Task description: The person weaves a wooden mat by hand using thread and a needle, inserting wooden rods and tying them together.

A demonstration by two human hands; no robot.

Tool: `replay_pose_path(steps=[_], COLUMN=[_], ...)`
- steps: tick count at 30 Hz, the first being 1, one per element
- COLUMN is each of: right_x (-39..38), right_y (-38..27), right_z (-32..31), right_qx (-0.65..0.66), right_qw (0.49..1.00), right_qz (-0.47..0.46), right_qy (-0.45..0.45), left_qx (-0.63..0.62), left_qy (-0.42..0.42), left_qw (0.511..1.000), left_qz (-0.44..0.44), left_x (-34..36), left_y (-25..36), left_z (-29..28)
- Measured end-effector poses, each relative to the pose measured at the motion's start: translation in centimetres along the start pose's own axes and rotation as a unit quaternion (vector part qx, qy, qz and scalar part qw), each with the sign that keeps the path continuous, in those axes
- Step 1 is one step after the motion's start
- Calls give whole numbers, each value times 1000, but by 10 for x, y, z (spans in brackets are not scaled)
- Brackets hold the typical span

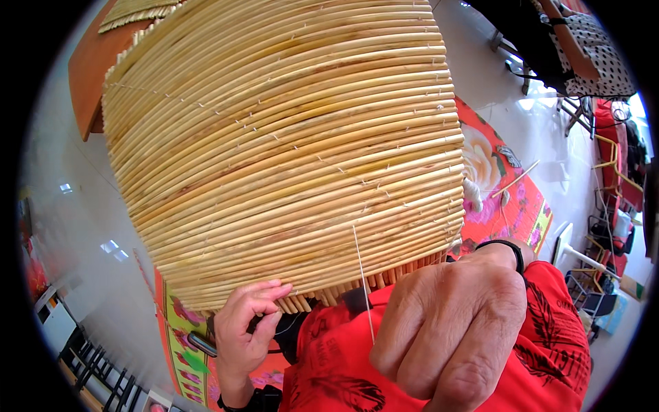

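A large mat of pale yellow reed stalks (pixel 295 151) lies across my lap, its stalks side by side and small thread stitches crossing it in lines. My right hand (pixel 456 329) is raised close to the camera, closed in a fist. A white thread (pixel 362 268) runs taut from the mat's near part to this fist; whether a needle is also inside it is hidden. At the near left edge of the mat is my left hand (pixel 247 326), its fingers loosely bent against the stalk ends, the thumb apart from them and nothing visible between.
Beneath the mat, a red flowered cloth (pixel 511 199) covers part of the floor, with a white thread bundle (pixel 472 195) and a thin stick (pixel 515 178) on it. A brown table (pixel 86 82) stands far left. Another person's arm (pixel 573 44) shows far right, above several chairs.
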State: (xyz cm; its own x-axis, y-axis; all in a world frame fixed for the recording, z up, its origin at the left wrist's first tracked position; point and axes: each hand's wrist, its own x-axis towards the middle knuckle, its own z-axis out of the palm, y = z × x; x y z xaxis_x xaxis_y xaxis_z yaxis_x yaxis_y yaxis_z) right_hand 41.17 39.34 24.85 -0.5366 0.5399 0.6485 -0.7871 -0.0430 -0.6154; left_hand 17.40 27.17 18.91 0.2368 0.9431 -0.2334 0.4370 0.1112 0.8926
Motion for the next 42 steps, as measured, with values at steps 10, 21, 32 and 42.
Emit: replay_pose_path(steps=[10,21,32,42], right_x=[-3,-25,-59,-68], right_y=[7,16,84,90], right_z=[3,7,-6,-6], right_qx=[4,-146,-100,-122], right_qw=[998,989,885,892], right_qz=[36,25,352,354], right_qy=[45,-1,289,253], left_qx=[-91,-86,-284,-415], left_qy=[9,52,150,170], left_qw=[993,990,947,894], left_qz=[-72,-98,-15,-17], left_x=[-14,-26,11,31], left_y=[-4,-7,-11,-4], left_z=[-2,11,40,55])
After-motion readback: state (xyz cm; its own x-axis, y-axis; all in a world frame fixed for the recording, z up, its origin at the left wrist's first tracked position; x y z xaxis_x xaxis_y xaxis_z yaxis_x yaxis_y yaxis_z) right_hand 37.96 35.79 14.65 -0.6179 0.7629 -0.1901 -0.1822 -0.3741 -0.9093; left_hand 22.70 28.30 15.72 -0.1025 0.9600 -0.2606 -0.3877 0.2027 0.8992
